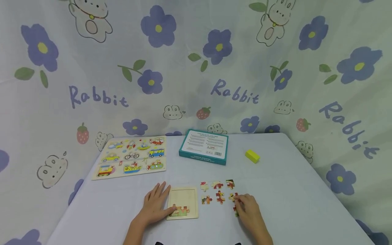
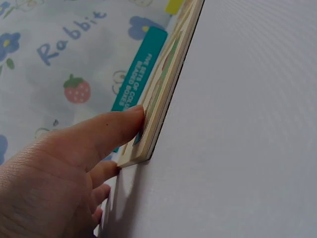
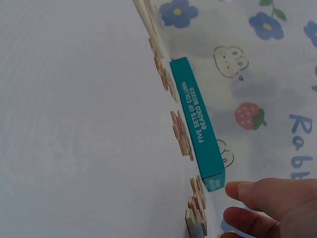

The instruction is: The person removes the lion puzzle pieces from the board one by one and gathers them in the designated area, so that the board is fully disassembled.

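My left hand (image 1: 155, 206) lies at the left side of a square wooden puzzle tray (image 1: 182, 194). Its fingers are stretched along the rim, and the thumb rests over the joined jigsaw pieces (image 1: 183, 211) in the tray's lower part. In the left wrist view, the thumb reaches over the tray's edge (image 2: 148, 144). At the right, my right hand (image 1: 248, 208) has its fingertips by a jigsaw piece (image 1: 231, 196); contact is unclear. The right wrist view shows thumb and finger apart, nothing between them. Another piece (image 1: 235, 212) is partly hidden by this hand.
Several loose pieces (image 1: 217, 184) lie in rows right of the tray. Farther back are a vehicle picture board (image 1: 142, 156) at the left, a teal-edged box (image 1: 202, 146) in the middle and a yellow block (image 1: 252, 156) at the right. A patterned curtain (image 1: 183, 75) hangs behind the table.
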Motion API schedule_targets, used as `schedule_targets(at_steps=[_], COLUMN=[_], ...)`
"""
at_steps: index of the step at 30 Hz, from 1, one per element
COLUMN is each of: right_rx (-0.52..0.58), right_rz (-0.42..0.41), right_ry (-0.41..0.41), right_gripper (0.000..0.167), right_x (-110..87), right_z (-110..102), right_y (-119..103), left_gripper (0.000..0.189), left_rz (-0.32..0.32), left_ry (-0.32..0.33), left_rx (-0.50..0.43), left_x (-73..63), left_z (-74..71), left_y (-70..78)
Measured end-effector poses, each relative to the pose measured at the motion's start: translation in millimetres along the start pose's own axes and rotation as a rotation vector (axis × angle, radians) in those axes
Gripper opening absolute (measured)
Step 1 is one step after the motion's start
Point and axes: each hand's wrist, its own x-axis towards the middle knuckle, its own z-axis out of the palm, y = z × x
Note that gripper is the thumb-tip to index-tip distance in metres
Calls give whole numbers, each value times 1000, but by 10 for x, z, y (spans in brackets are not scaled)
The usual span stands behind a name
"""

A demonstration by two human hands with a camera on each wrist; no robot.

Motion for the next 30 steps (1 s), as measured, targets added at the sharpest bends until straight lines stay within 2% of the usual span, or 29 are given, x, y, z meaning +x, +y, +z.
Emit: schedule_targets(at_steps=[7, 22, 30], right_rx=[37, 17, -15], right_rz=[-94, -95, -168], right_ry=[34, -61, -43], right_gripper=[21, 30, 30], right_x=[-5, -10, -27], right_z=[28, 78, 110], right_y=[-89, -215, -273], left_gripper=[76, 76, 78], left_rz=[14, 7, 13], left_ry=[12, 5, 4], left_rx=[-36, -33, -18], left_x=[-22, -19, -11], left_z=[-1, 4, 2], left_y=[-5, -16, -9])
